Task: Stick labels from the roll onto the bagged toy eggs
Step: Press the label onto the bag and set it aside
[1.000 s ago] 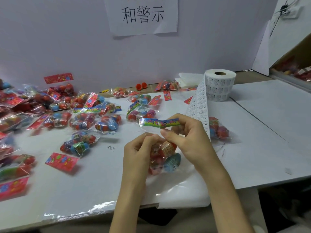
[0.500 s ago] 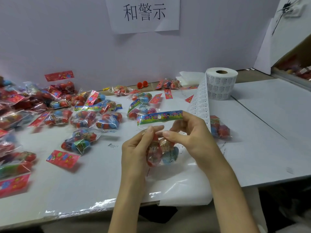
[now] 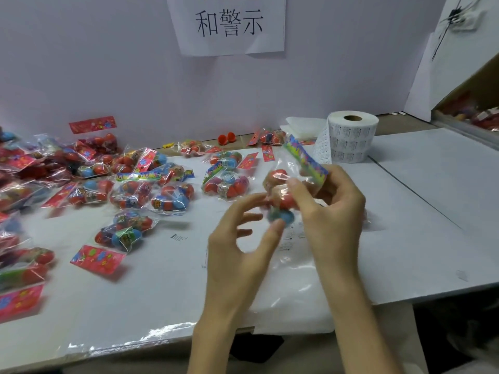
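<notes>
The bag of eggs (image 3: pixel 280 193) is held up over the table (image 3: pixel 405 238), in front of the person and just right of centre. Its clear film shows red eggs and 1 blue egg at the bottom. Its bright header card (image 3: pixel 306 160) tilts up and to the left. The right hand (image 3: pixel 333 214) grips the bag from the right side, fingers curled round the film below the card. The left hand (image 3: pixel 243 247) is just beside the bag on its lower left, fingers spread and bent, thumb tip at the blue egg. It is blurred, so I cannot tell whether it grips the bag or only touches it.

The label roll (image 3: pixel 351 136) stands upright on the table behind the hands, and its strip (image 3: pixel 322 148) trails down toward them. To the left, many other bags (image 3: pixel 172 197) lie scattered on the table, with loose red cards (image 3: pixel 98 259) among them. A paper sign (image 3: pixel 229 22) hangs on the wall above.
</notes>
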Tool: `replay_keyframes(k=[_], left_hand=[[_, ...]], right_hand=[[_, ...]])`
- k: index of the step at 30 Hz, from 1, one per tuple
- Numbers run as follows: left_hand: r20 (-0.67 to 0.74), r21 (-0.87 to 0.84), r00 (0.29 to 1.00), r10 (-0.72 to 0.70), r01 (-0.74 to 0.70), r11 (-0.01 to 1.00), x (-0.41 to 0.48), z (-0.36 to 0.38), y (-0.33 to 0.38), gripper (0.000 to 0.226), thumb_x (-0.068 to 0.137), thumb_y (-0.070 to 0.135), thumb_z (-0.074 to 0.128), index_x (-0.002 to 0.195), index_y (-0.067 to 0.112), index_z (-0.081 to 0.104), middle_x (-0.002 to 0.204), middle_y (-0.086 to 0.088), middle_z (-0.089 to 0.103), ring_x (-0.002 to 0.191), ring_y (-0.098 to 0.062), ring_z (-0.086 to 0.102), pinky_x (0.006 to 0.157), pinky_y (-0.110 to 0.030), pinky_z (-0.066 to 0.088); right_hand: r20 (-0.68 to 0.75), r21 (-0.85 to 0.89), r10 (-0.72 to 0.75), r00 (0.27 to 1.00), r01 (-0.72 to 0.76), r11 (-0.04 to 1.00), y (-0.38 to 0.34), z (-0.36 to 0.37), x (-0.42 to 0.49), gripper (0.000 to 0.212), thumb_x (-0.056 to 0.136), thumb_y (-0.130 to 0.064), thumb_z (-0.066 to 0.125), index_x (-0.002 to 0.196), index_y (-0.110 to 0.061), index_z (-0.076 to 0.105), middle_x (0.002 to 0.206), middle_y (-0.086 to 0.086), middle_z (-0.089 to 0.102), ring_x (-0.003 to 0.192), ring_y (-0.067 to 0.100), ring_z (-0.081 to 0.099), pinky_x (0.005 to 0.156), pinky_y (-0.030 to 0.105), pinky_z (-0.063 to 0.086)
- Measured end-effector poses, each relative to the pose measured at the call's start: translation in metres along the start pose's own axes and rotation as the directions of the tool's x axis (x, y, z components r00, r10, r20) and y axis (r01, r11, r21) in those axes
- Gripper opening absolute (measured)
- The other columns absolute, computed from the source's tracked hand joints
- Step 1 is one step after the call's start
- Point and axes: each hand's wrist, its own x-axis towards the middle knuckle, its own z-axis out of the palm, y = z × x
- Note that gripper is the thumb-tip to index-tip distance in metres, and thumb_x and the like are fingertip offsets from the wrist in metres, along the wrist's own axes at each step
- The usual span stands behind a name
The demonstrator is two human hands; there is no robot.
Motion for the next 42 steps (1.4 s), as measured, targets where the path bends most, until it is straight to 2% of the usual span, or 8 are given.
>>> replay_keyframes(k=[6,9,12,19,27,32,39,42], left_hand=[[-0.076,-0.125,0.988,-0.136,0.126,0.984,0.002,-0.003,-0.004,0.041,0.085,0.036,0.074,0.124,0.032,0.065,0.111,0.014,0.073,0.103,-0.010,0.072,0.081,-0.022,0.060],[-0.029,-0.331,0.958,-0.286,0.261,0.907,0.004,-0.008,-0.002,0.027,0.087,0.030,0.080,0.113,0.031,0.073,0.105,-0.001,0.078,0.100,-0.024,0.075,0.078,-0.029,0.062],[0.012,-0.433,0.928,-0.374,0.342,0.834,0.006,-0.010,-0.002,0.037,0.082,0.039,0.081,0.117,0.027,0.072,0.104,-0.006,0.078,0.099,-0.031,0.076,0.075,-0.030,0.062],[0.078,-0.457,0.923,-0.377,0.369,0.809,0.007,-0.010,-0.002,0.049,0.083,0.038,0.070,0.126,0.013,0.069,0.107,-0.010,0.077,0.099,-0.032,0.075,0.074,-0.030,0.061],[0.129,-0.335,0.953,-0.275,0.303,0.892,0.005,-0.008,0.000,0.040,0.078,0.035,0.078,0.117,0.028,0.071,0.108,0.003,0.077,0.106,-0.016,0.073,0.079,-0.024,0.060],[0.178,-0.379,0.934,-0.309,0.355,0.855,0.004,-0.007,-0.002,0.041,0.075,0.028,0.081,0.115,0.029,0.072,0.110,-0.004,0.076,0.108,-0.026,0.073,0.076,-0.029,0.062],[0.106,-0.418,0.940,-0.325,0.339,0.843,0.005,-0.010,-0.004,0.052,0.075,0.022,0.090,0.121,0.018,0.068,0.108,-0.011,0.077,0.103,-0.030,0.074,0.074,-0.029,0.062],[-0.036,-0.402,0.929,-0.369,0.324,0.856,0.005,-0.011,-0.006,0.052,0.071,0.032,0.081,0.120,0.025,0.066,0.102,-0.002,0.079,0.098,-0.021,0.076,0.075,-0.025,0.062]], right_hand=[[0.514,0.140,0.039,0.857,-0.128,0.982,-0.018,0.003,-0.005,0.009,0.092,-0.018,0.072,0.101,-0.015,0.073,0.090,0.000,0.077,0.086,0.016,0.076,0.075,0.027,0.061],[0.356,0.242,0.045,0.934,-0.138,0.960,-0.020,-0.001,-0.001,0.011,0.093,-0.018,0.063,0.092,-0.018,0.074,0.084,0.004,0.076,0.080,0.020,0.074,0.070,0.029,0.059],[0.164,0.127,0.065,0.984,-0.086,0.988,-0.015,-0.010,0.007,0.010,0.089,-0.029,0.064,0.092,-0.028,0.073,0.085,-0.006,0.074,0.081,0.012,0.070,0.069,0.026,0.057],[0.374,-0.060,0.338,0.863,-0.342,0.938,-0.001,-0.017,0.013,0.035,0.081,-0.061,0.071,0.104,-0.035,0.071,0.097,-0.012,0.073,0.098,0.007,0.070,0.074,0.024,0.056],[0.333,0.023,0.313,0.889,-0.340,0.940,0.003,-0.013,0.011,0.010,0.076,-0.044,0.070,0.081,-0.037,0.071,0.080,-0.015,0.070,0.080,0.000,0.068,0.063,0.020,0.055],[0.325,0.035,0.290,0.900,-0.318,0.947,0.005,-0.012,0.010,0.003,0.072,-0.028,0.069,0.072,-0.030,0.070,0.079,-0.004,0.070,0.081,0.016,0.069,0.068,0.037,0.062],[0.404,-0.020,0.243,0.882,-0.257,0.966,0.004,-0.020,0.014,0.003,0.091,-0.023,0.072,0.091,-0.025,0.074,0.089,-0.006,0.075,0.085,0.012,0.071,0.072,0.024,0.058],[0.259,-0.100,0.253,0.932,-0.235,0.967,0.010,-0.029,0.023,0.007,0.096,-0.021,0.068,0.102,-0.022,0.072,0.093,-0.003,0.075,0.084,0.014,0.071,0.074,0.022,0.053]])
